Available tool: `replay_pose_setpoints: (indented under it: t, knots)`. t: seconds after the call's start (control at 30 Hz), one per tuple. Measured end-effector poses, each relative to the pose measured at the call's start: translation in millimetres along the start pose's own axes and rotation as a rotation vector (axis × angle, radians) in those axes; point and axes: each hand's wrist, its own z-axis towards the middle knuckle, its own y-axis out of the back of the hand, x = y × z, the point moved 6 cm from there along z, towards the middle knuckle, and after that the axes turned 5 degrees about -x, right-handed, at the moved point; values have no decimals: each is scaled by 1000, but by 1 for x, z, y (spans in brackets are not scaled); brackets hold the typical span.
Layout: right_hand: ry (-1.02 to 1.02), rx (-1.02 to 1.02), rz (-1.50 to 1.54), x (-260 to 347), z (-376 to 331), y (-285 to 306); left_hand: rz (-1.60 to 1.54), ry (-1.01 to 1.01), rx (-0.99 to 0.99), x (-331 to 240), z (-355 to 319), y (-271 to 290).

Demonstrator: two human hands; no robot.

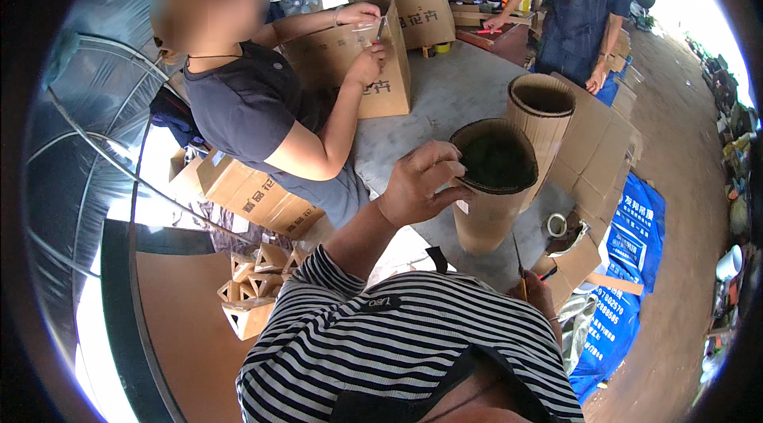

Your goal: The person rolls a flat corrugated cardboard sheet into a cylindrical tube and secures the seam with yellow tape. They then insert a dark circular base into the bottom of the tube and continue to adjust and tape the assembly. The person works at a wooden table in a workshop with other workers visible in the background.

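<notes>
A tall cardboard tube (pixel 486 220) stands upright on the grey table, its open top showing dark green inside. My left hand (pixel 427 182) is closed on the left side of its rim, thumb and fingers pinching the edge. Lower right, beside the tube's base, my right hand (pixel 540 296) is closed round a thin, knife-like tool (pixel 522 284) with a yellow handle, its narrow dark blade pointing up. My chest partly hides that hand. Just behind the first tube stands a second corrugated cardboard tube (pixel 548 133), also open at the top.
A roll of tape (pixel 555 224) lies on the grey table (pixel 433 97) at the right, near flat cardboard (pixel 592 157). Across the table, one person works at a large carton (pixel 350 57); another stands at the far right (pixel 584 10). A blue sheet (pixel 628 264) hangs at the right.
</notes>
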Motion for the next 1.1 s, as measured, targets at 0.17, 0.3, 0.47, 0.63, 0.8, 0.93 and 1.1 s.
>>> replay_pose_setpoints:
  t: [0.17,0.3,0.47,0.63,0.8,0.93,1.1]
  knots:
    - [-37,-60,160,-2,-13,-2,176,-29,2,-18,-2,0]
    - [-50,-104,160,-27,-13,-15,189,-98,-20,-29,2,-1]
    - [-59,-125,225,-30,-13,-21,195,-109,2,-28,3,-5]
    - [-21,-93,196,-31,-13,-23,195,-110,-1,-28,4,-4]
    - [7,-106,314,-59,-8,-40,194,-75,-14,-34,2,-6]
    - [-17,-92,102,-15,-10,-16,192,-57,3,-37,0,-6]
    - [16,-87,123,-13,-6,-14,166,-88,-21,-34,-4,-4]
